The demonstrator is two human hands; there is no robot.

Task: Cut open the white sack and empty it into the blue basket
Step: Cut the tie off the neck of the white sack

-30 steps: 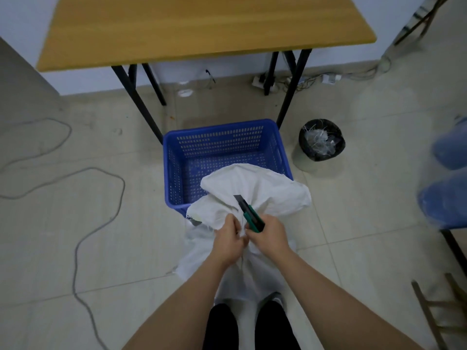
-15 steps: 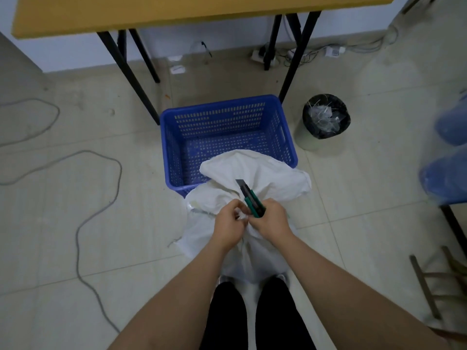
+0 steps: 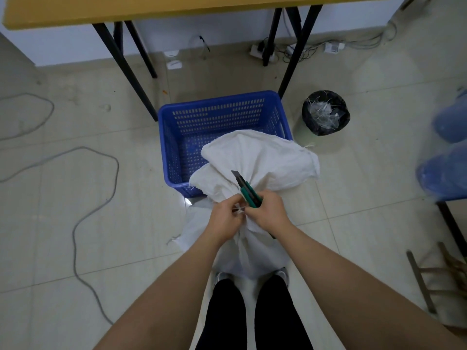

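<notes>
Head view. One sack [image 3: 255, 162], white woven cloth, standing on the floor between the person's feet; its tied neck sits right at the grip, its loose collar flops away from the grip and overhangs the near wall of the basket [image 3: 169, 137]. One tie [image 3: 238, 207], pale string or strip, knotted around the neck, exactly between the two hands. Left hand [image 3: 225, 218]: closed on the gathered neck, fingertips pinching at the tie. Right hand [image 3: 267, 210]: clenched around one cutter [image 3: 246, 189], green-handled, its blade pointing up and away from the grip over the collar, not yet on the tie. Handling, judged: cloth soft and limp, with no shape of its own; the bulged lower body suggests some weight, contents unseen. Woven surface likely offers fair friction. Best hold is the bunched neck just below the tie for cutting; for tipping, one hand at the neck and one low on the body, or the bottom corners. One basket, blue, perforated, just beyond the grip, showing nothing inside where it is visible. Further out: one bin [image 3: 326, 116], black-lined, beyond and right of the grip; one table [image 3: 151, 8], wood-topped on black legs, past the basket; one grey cable [image 3: 83, 215] looping on the floor, well left of the grip.
</notes>
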